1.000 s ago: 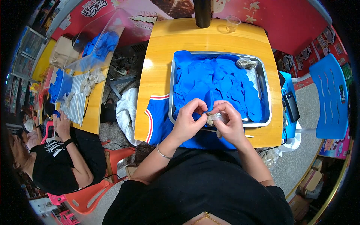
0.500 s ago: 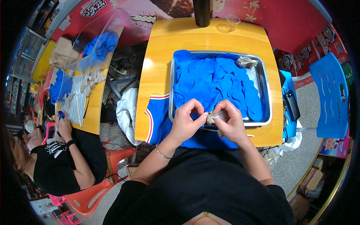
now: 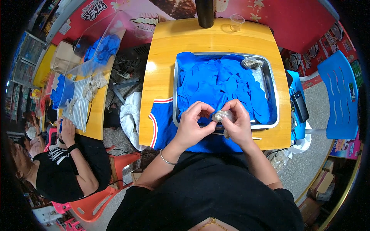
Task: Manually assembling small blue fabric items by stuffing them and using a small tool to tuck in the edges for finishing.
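Pinching a small crumpled translucent glove (image 3: pixel 222 115) between both hands at lower centre of frame, just over the near rim of the metal tray (image 3: pixel 273 92). Left hand (image 3: pixel 193 125) has thumb and fingers narrowed on its left end; right hand (image 3: pixel 239 123) is curled around the rest. I judge it very light, limp and thin, likely tearable and a bit clingy. Best taken at an edge or cuff with fingertips, not bunched. Blue gloves (image 3: pixel 216 82) fill the tray behind.
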`<state>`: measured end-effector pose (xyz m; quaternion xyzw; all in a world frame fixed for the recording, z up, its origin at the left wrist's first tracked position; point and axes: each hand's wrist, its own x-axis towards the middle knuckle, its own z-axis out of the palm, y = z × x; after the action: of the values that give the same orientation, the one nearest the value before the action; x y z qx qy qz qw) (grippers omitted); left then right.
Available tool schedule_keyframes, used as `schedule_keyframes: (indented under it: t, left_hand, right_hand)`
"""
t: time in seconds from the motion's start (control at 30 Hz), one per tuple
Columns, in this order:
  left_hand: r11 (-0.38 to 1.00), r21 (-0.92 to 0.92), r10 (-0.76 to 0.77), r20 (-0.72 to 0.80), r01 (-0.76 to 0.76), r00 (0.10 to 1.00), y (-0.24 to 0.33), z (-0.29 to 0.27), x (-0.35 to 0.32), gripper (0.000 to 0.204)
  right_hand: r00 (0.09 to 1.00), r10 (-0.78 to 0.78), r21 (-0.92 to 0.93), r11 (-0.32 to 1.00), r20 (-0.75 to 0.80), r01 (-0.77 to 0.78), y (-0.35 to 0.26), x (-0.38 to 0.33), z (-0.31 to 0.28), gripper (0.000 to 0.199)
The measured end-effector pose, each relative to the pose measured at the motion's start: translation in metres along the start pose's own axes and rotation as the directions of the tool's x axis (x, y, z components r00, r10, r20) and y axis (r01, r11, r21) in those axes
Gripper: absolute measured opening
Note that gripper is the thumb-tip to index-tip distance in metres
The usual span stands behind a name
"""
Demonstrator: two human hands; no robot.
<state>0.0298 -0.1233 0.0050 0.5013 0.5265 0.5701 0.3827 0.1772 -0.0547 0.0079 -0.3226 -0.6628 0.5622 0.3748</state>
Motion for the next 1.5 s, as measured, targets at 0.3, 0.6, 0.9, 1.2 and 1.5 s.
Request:
schedule_keyframes:
  t: [0.3, 0.6, 0.9, 1.2, 1.5]
  left_hand:
    - [0.994, 0.079, 0.088, -0.129, -0.079, 0.988, -0.002, 0.000, 0.005, 0.014]
    - [0.997, -0.019, 0.078, -0.094, -0.080, 0.993, 0.005, -0.002, 0.007, 0.010]
    - [0.984, -0.177, -0.035, 0.012, 0.036, 0.999, 0.007, -0.007, 0.001, 0.020]
    - [1.000, -0.005, -0.010, -0.035, 0.010, 0.999, 0.007, -0.004, 0.002, 0.015]
    - [0.992, -0.089, -0.098, -0.093, 0.090, 0.991, 0.007, 0.004, -0.002, 0.015]
  right_hand:
    - [0.979, -0.158, -0.082, 0.982, 0.128, 0.169, -0.012, 0.003, -0.003, 0.028]
    - [0.998, -0.016, -0.092, 0.996, 0.054, 0.021, -0.007, 0.002, -0.005, 0.019]
    - [0.945, -0.310, -0.133, 0.937, 0.103, 0.322, -0.001, 0.007, -0.003, 0.024]
    - [0.983, -0.182, -0.130, 0.975, -0.004, 0.180, 0.006, 0.003, -0.001, 0.026]
    - [0.979, -0.170, -0.054, 0.985, -0.112, 0.165, 0.004, 0.002, 0.007, 0.021]
